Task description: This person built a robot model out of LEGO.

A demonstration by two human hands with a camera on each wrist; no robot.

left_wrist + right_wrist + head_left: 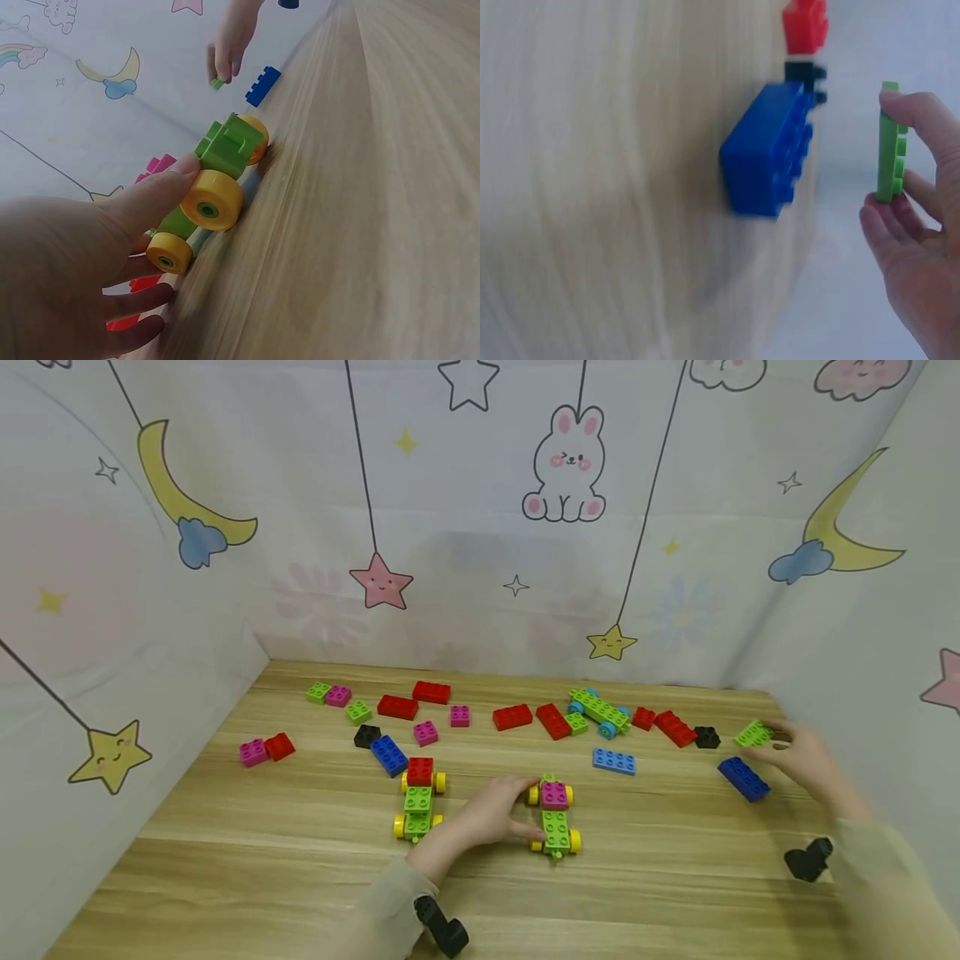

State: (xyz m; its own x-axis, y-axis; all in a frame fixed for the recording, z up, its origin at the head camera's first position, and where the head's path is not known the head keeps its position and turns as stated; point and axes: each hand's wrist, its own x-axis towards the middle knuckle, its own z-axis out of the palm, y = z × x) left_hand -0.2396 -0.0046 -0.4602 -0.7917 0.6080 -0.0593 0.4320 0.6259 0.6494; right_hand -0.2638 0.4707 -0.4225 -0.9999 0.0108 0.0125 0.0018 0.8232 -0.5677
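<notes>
Near the middle of the table, a green toy car with yellow wheels carries a magenta block. My left hand grips this car from its left side, thumb by the near wheel and index finger by the far one. In the left wrist view the thumb lies against the car's green body. At the far right, my right hand pinches a thin green building plate between thumb and fingers. The right wrist view shows the plate edge-on, raised above the table, beyond a dark blue block.
Left of my left hand stands another yellow-wheeled car topped with a red block. A green car with blue wheels sits toward the back. Several loose blocks line the rear, including a light blue plate and a black block.
</notes>
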